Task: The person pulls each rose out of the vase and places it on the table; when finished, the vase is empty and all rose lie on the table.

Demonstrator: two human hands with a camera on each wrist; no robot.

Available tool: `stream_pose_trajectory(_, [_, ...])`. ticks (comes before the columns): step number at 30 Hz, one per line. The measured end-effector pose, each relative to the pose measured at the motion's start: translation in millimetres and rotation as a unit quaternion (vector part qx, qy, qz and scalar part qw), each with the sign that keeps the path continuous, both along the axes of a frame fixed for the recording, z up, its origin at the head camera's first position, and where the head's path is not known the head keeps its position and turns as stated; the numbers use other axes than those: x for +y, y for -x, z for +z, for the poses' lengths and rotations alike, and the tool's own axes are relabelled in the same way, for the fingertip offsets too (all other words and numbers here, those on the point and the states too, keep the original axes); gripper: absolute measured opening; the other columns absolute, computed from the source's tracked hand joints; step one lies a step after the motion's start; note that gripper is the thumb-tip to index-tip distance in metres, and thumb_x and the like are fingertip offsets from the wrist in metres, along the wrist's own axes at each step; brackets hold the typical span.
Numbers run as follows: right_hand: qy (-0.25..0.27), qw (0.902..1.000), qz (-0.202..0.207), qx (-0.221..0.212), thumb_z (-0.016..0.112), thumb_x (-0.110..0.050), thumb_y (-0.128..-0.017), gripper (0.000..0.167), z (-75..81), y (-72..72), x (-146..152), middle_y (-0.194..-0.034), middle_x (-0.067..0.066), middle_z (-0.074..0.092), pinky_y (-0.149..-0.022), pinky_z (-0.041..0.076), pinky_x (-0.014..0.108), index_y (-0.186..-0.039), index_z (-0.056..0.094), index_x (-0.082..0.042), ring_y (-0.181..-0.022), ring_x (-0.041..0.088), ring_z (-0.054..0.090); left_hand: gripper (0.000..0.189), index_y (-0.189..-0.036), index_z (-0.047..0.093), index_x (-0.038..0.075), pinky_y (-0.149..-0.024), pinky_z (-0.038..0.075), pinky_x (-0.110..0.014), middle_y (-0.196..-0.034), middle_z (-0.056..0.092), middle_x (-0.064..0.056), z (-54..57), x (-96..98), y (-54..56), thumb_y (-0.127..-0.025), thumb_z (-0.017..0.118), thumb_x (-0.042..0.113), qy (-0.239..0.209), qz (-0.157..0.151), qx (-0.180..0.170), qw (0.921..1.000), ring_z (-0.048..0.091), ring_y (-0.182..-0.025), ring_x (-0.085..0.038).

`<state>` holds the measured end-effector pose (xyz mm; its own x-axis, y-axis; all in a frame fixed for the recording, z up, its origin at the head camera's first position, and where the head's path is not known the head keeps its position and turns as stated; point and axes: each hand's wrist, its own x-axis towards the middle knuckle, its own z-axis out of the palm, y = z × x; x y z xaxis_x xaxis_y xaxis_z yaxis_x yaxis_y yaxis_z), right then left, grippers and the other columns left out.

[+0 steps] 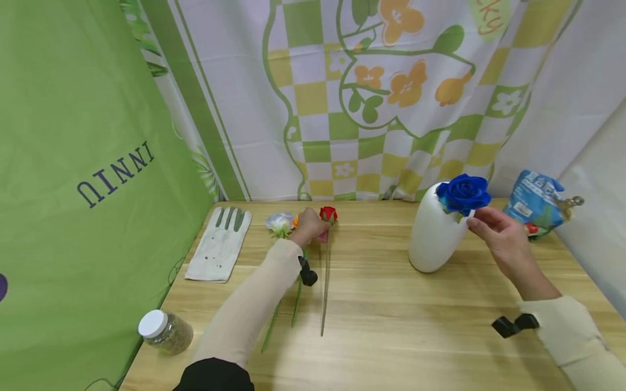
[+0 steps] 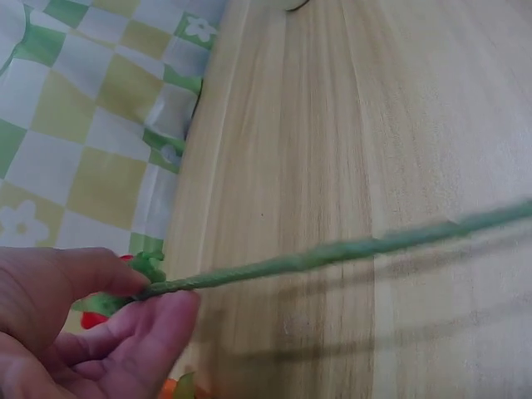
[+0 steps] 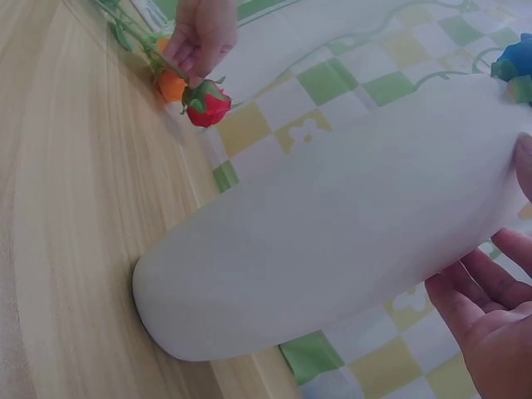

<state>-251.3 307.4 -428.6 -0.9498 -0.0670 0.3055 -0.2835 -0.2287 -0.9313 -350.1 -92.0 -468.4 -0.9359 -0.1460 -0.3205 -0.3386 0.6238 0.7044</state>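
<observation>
My left hand pinches the stem of a red rose just below its bloom, between thumb and fingers. In the left wrist view the green stem stretches right, its shadow apart from it on the wood. Beside that hand lie a pale white-blue flower and an orange flower, partly covered. On the right stands a white vase with a blue rose at its mouth. My right hand holds the vase near its rim, thumb in front and fingers behind.
A white work glove with dark fingertips lies at the table's left. Nearer to me is a clear jar with a white lid. Behind the right hand sits a blue bag. A patterned curtain hangs along the back edge.
</observation>
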Motion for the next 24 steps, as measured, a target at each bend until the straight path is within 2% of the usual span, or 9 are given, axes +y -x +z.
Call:
stream_pose_trajectory(2, [-0.003, 1.0, -0.006, -0.002, 0.059, 0.005, -0.096, 0.026, -1.1, -0.3, -0.6, -0.099, -0.009, 0.075, -0.079, 0.059, 0.012, -0.108, 0.073, -0.014, -0.09, 0.0, 0.07, 0.02, -0.075, 0.069, -0.002, -0.065, 0.064, -0.033, -0.05, 0.065, -0.007, -1.9, 0.0, -0.7, -0.088, 0.072, 0.014, 0.006, -0.005, -0.008, 0.9999, 0.073, -0.055, -0.025])
stream_pose_trajectory(5, [0.006, 0.9999, -0.009, -0.004, 0.059, 0.005, -0.096, 0.026, -2.1, -0.6, -1.2, -0.099, -0.009, 0.075, -0.079, 0.059, 0.012, -0.107, 0.073, -0.014, -0.09, 0.001, 0.07, 0.017, -0.082, 0.066, -0.004, -0.064, 0.065, -0.036, -0.05, 0.064, -0.007, -4.4, 0.4, -1.5, -0.087, 0.071, 0.012, -0.014, -0.001, -0.014, 0.9998, 0.074, -0.057, -0.027])
stream_pose_trajectory(14, [0.01, 0.9999, -0.013, 0.006, 0.058, 0.007, -0.095, 0.028, -4.3, 0.1, -2.5, -0.099, -0.008, 0.076, -0.079, 0.059, 0.012, -0.107, 0.073, -0.013, -0.089, 0.001, 0.07, 0.018, -0.094, 0.061, -0.005, -0.062, 0.065, -0.041, -0.056, 0.064, -0.011, -5.5, -1.1, -5.9, -0.086, 0.072, 0.007, -0.049, 0.027, -0.002, 0.9985, 0.066, -0.043, -0.021])
stream_pose_trajectory(17, [0.019, 0.9997, -0.006, 0.011, 0.058, 0.008, -0.095, 0.028, -4.5, -0.5, -2.5, -0.098, -0.007, 0.076, -0.08, 0.058, 0.012, -0.107, 0.073, -0.012, -0.089, 0.002, 0.07, 0.019, -0.095, 0.06, -0.005, -0.06, 0.064, -0.041, -0.055, 0.062, -0.011, -5.3, -1.8, -5.5, -0.086, 0.073, 0.007, -0.049, 0.025, 0.001, 0.9985, 0.065, -0.041, -0.022])
stream_pose_trajectory(21, [0.026, 0.9996, -0.004, 0.014, 0.057, 0.009, -0.095, 0.029, -3.9, -0.3, -2.6, -0.098, -0.007, 0.076, -0.08, 0.059, 0.012, -0.108, 0.073, -0.011, -0.089, 0.002, 0.07, 0.022, -0.095, 0.061, -0.004, -0.059, 0.064, -0.041, -0.053, 0.063, -0.011, -6.0, -3.5, -4.1, -0.085, 0.075, 0.009, -0.045, 0.02, 0.0, 0.9988, 0.068, -0.045, -0.026])
stream_pose_trajectory(24, [0.025, 0.9996, -0.005, 0.007, 0.058, 0.008, -0.095, 0.028, -4.5, -0.1, -2.5, -0.099, -0.007, 0.076, -0.08, 0.058, 0.012, -0.108, 0.073, -0.012, -0.089, 0.001, 0.07, 0.023, -0.096, 0.061, -0.003, -0.059, 0.064, -0.042, -0.055, 0.065, -0.013, -7.0, -4.6, -3.9, -0.085, 0.076, 0.01, -0.04, 0.017, -0.006, 0.999, 0.072, -0.055, -0.031])
